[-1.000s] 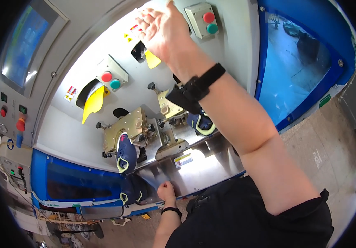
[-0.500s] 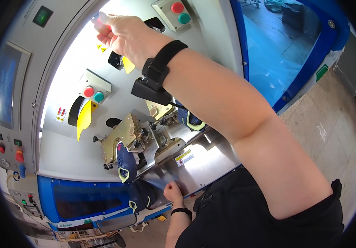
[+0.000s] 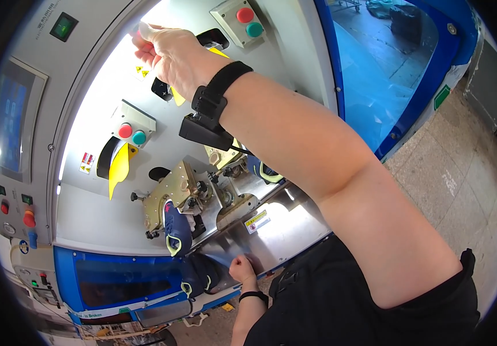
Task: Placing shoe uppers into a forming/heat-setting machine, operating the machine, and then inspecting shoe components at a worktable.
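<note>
My right hand is raised across the machine to its brightly lit upper left. Its fingers are curled and pressed together; glare hides what, if anything, they hold. A black strap with a small black box circles that wrist. My left hand is closed in a fist against the front metal plate. Left of it, a pair of dark shoes with lime-edged openings stands at the machine's edge. Behind, a navy shoe sits at a brass-coloured clamp fixture. Another navy shoe is partly hidden by my right arm.
Two button boxes with red and green buttons, one lower and one upper, are on the machine wall. Yellow flaps hang at slots. A screen is at the left, a blue-framed window at the right.
The view has shifted slightly. My right hand stays raised at the upper left, with its fingers drawn in a little. My left fist has not visibly moved.
</note>
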Action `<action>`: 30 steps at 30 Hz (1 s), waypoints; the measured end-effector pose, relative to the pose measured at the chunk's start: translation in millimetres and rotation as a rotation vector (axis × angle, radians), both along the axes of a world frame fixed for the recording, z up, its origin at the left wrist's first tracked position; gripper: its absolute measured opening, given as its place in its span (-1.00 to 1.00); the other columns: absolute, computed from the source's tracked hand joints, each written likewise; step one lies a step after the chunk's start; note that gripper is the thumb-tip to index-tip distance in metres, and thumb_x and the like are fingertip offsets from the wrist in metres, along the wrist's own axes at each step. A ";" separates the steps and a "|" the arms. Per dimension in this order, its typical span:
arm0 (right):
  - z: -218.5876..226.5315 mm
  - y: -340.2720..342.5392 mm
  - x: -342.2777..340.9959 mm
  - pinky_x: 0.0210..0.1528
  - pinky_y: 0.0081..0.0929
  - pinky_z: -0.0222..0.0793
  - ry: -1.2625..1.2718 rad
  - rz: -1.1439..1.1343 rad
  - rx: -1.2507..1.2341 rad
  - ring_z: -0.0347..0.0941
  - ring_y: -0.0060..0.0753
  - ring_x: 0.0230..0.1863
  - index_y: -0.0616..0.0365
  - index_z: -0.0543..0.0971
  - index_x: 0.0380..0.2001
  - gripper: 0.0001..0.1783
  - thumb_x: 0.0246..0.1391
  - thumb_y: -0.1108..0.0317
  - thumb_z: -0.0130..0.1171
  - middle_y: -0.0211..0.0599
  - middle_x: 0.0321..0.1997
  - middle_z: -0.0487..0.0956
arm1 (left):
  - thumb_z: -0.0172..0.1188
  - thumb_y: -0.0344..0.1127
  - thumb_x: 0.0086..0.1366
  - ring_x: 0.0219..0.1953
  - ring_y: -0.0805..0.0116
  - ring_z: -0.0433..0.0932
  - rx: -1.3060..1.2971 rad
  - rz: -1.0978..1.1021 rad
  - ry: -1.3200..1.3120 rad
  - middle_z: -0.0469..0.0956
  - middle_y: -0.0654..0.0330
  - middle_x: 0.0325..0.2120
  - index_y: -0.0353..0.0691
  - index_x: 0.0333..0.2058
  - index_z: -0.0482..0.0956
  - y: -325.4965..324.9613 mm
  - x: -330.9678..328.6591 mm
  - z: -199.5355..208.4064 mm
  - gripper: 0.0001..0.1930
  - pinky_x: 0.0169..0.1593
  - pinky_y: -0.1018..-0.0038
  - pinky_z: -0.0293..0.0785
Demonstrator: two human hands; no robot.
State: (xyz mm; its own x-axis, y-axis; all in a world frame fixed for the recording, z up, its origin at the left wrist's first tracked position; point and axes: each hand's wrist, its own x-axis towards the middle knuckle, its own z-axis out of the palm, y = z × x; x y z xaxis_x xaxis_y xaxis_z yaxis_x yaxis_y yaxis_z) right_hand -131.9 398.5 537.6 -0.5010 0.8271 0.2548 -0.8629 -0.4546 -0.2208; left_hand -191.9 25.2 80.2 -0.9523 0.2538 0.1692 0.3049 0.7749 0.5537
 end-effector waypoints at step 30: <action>8.0 24.6 0.6 -0.24 -0.27 0.57 -0.138 0.140 -0.001 0.54 -0.45 -0.43 0.25 0.50 -0.28 -0.84 0.18 0.38 0.21 -0.22 -0.37 0.61 | 0.08 -0.07 0.16 -0.61 -0.07 0.51 0.047 -0.013 -0.016 0.50 -0.13 -0.69 -0.34 -0.59 0.61 1.5 -2.8 -2.8 -0.59 -0.41 0.15 0.41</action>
